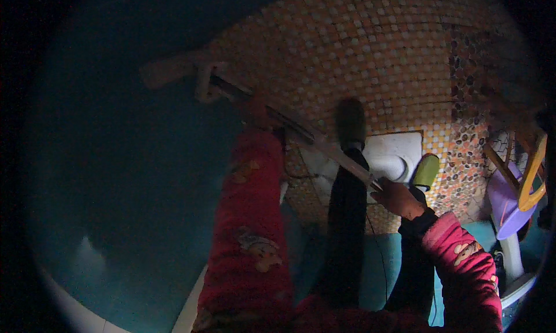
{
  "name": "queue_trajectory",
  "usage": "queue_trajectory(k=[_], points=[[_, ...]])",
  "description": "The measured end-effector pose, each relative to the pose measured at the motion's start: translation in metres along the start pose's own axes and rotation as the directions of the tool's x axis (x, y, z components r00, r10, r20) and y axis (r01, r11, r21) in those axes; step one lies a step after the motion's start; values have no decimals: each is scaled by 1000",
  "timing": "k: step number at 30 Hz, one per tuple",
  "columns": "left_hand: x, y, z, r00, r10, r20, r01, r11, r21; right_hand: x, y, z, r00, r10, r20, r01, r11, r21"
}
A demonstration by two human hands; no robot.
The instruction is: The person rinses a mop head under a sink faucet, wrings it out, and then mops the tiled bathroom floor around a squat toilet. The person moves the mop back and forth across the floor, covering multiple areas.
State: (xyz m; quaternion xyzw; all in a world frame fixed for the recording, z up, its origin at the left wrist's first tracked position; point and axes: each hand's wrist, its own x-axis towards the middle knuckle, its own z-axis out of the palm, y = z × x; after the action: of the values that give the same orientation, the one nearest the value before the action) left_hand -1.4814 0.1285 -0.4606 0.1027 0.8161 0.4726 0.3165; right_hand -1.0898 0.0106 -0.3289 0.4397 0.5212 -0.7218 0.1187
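A long-handled cleaning tool [343, 157], like a flat or sponge mop, slants across the view from upper left to lower right. Its pale wide head [169, 70] is raised toward the dark teal wall at upper left, too dim to make out exactly. My left hand [257, 109], dark and blurred, wraps around the shaft below the head. My right hand [399, 199] grips the other end of the handle. Below the shaft, a white squat toilet [393, 144] is set in the mosaic-tiled floor, partly hidden by the handle and my leg.
My feet, in green slippers [427, 171], stand at the squat toilet. Brown and yellow mosaic tiles [339, 50] cover the floor. To the right are a purple plastic basin [504, 198], a yellow-brown wooden frame [533, 176] and a white pedestal [511, 252]. A thin cable [382, 255] hangs near my legs.
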Motion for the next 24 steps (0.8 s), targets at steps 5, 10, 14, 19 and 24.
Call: queue_trajectory(k=[5,10,14,19,24], points=[[37,-20,-48,891,324,318,-444,471,762,-2,-31,4,990,101,-101,-123,964,-236],[-8,-58,-60,912,332,240,-344,303,889,-16,-10,-17,996,85,18,-79,973,-216],[-106,-96,-57,985,142,98,-171,859,483,-58,47,-22,933,354,60,-310,878,-364],[-200,-175,-92,969,-244,44,187,838,513,-89,107,-36,904,392,170,-270,832,-484],[-242,-266,-129,892,-451,21,324,672,667,-72,133,-38,175,-49,983,682,727,-85]])
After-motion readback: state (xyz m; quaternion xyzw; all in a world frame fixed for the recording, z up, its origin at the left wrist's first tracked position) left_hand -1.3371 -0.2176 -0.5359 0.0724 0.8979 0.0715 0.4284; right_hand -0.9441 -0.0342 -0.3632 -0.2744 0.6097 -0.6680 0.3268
